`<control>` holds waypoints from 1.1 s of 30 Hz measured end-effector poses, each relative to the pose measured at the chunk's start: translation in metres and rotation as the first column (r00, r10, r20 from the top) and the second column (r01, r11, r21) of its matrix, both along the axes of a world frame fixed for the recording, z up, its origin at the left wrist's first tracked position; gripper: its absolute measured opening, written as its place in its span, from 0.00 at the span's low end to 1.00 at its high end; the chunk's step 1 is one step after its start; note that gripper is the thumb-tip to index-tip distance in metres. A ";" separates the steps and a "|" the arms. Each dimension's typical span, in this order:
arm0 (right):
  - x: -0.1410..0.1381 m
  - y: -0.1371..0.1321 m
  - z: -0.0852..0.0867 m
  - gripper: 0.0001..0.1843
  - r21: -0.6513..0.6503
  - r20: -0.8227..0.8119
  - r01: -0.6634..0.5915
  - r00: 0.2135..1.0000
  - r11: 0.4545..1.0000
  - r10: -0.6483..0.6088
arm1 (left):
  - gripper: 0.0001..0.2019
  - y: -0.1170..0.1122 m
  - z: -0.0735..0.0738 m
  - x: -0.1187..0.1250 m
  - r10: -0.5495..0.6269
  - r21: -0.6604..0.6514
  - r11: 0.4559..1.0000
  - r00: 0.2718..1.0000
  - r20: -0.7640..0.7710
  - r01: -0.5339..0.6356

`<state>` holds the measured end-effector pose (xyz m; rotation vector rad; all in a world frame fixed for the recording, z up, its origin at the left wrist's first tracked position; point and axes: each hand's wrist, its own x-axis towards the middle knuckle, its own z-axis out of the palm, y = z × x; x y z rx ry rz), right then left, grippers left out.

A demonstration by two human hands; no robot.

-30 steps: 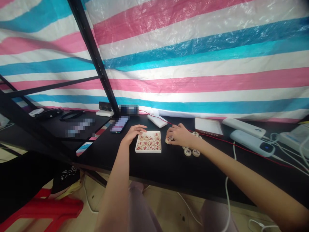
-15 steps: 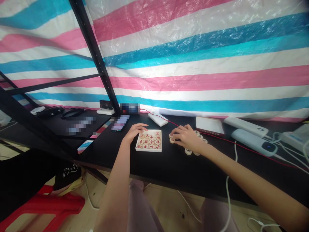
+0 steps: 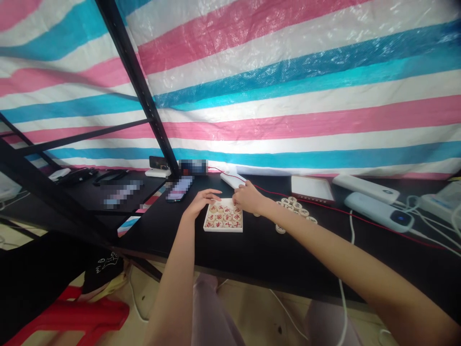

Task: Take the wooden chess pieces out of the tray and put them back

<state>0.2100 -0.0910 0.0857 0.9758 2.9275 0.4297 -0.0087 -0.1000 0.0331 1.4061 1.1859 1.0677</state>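
Observation:
A shallow white box [image 3: 223, 229] holds several round Chinese chess pieces [image 3: 219, 217] with red characters, set in rows. My left hand [image 3: 201, 203] rests at its back left corner, fingers stretched out and open along the rim. Over the back right corner, my right hand [image 3: 249, 198] has its fingers pinched together; the Chinese chess piece in them is mostly hidden. One loose piece [image 3: 256, 214] shows partly under my right wrist. To the right lies a group of loose pieces [image 3: 296, 205], some covered by my forearm.
Behind the box are a white device [image 3: 232, 179] and a thin red cable [image 3: 264, 191]. An upturned white box lid [image 3: 311, 188] lies back right, near a white power bank [image 3: 365, 187] and a grey-blue device [image 3: 378, 212]. A phone [image 3: 180, 188] lies left, by a black post [image 3: 144, 96].
My right hand has moved left from the loose pieces to the box's back right corner. One fewer loose piece shows beside the box. My left hand stays at the box.

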 end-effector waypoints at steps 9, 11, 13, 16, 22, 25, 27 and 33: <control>-0.013 0.004 0.007 0.07 -0.040 0.090 0.017 0.996 0.999 -0.013 | 0.23 0.003 -0.005 -0.003 -0.037 0.021 0.999 0.999 0.000 0.037; -0.012 0.007 0.006 0.06 -0.052 0.081 0.008 0.997 0.999 -0.004 | 0.23 0.003 -0.005 -0.003 -0.040 0.022 0.999 0.999 -0.005 0.040; -0.011 0.010 0.006 0.06 -0.058 0.060 -0.005 0.998 0.998 0.009 | 0.24 0.002 -0.005 -0.003 -0.037 0.021 0.999 0.999 -0.010 0.037; -0.002 0.014 0.007 0.09 -0.058 -0.005 -0.023 1.000 0.998 0.023 | 0.24 0.002 -0.005 -0.003 -0.036 0.023 0.999 0.999 -0.011 0.036; 0.050 0.010 0.014 0.12 -0.151 -0.325 -0.043 0.946 0.988 -0.008 | 0.23 0.001 -0.003 -0.001 -0.023 0.019 1.000 1.000 -0.015 0.023; 0.080 -0.002 0.009 0.11 -0.210 -0.292 0.000 0.954 0.978 -0.063 | 0.23 0.003 -0.002 -0.001 -0.018 0.001 1.000 1.000 -0.013 0.018; 0.095 -0.011 0.001 0.11 -0.179 -0.256 0.021 0.964 0.984 -0.067 | 0.23 0.003 -0.003 -0.001 -0.026 0.001 1.000 1.000 -0.015 0.026; 0.115 -0.024 -0.021 0.12 0.023 -0.225 -0.006 0.974 1.000 0.011 | 0.23 0.001 -0.002 0.000 -0.038 0.007 0.999 0.999 -0.028 0.038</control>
